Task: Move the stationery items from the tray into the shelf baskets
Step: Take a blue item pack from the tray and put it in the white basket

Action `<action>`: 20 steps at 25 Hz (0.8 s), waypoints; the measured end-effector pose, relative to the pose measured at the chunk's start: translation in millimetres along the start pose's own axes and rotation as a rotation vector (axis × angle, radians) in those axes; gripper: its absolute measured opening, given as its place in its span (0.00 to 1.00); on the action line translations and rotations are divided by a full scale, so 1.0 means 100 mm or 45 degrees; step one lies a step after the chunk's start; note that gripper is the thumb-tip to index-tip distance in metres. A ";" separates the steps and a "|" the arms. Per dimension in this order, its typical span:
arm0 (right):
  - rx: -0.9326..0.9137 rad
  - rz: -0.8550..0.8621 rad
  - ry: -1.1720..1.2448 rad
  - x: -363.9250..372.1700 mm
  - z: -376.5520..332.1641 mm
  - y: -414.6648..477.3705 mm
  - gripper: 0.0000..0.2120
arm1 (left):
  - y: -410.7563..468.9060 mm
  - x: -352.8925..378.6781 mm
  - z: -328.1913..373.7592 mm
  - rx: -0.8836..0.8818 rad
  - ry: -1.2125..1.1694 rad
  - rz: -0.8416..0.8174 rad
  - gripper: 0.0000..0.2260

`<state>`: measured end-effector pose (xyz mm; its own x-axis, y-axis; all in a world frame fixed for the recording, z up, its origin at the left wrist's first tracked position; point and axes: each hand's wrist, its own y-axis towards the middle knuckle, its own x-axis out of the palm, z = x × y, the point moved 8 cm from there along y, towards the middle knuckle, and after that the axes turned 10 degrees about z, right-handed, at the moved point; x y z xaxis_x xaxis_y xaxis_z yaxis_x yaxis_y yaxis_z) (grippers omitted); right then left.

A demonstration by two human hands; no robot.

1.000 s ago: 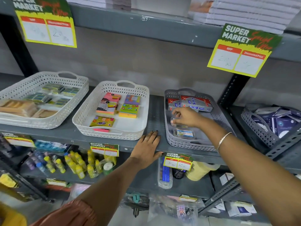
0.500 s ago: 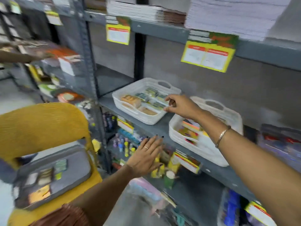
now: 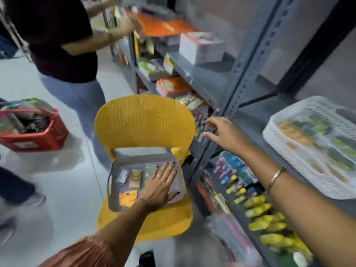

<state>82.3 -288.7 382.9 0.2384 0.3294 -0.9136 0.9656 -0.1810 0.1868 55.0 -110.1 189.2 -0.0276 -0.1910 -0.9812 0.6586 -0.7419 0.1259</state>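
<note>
Head view showed the left hand (image 3: 160, 186) nearest, fingers spread flat and gripping nothing, palm down inside the grey tray (image 3: 113, 182) on the seat of a yellow chair (image 3: 144, 122). Small stationery packs (image 3: 128, 197) lay in the tray just left of that hand. Beyond it, the right hand (image 3: 224, 134) hung open and empty near the grey shelf upright (image 3: 248, 60), bangle (image 3: 275, 178) on its wrist. A white basket (image 3: 285, 151) holding blurred items sat on the shelf to the right. Farther back stood another person (image 3: 65, 45) beside a red basket (image 3: 34, 139).
</note>
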 end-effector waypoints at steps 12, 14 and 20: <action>-0.272 -0.776 -0.002 3.78 -0.11 0.05 0.21 | -0.89 1.84 -1.19 -0.370 -0.047 -0.331 0.36; -0.358 -0.827 -0.088 4.12 -0.09 0.03 0.24 | -0.95 1.98 -1.25 -0.395 -0.046 -0.337 0.36; -0.764 -0.702 -0.389 4.75 -0.10 0.27 0.31 | -1.02 2.17 -1.29 -0.417 -0.065 -0.263 0.34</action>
<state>222.6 -127.7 -41.9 -0.2346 -0.0523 -0.9707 0.8472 0.4786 -0.2305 79.0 7.3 -55.9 -0.2167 -0.0964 -0.9715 0.8401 -0.5253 -0.1353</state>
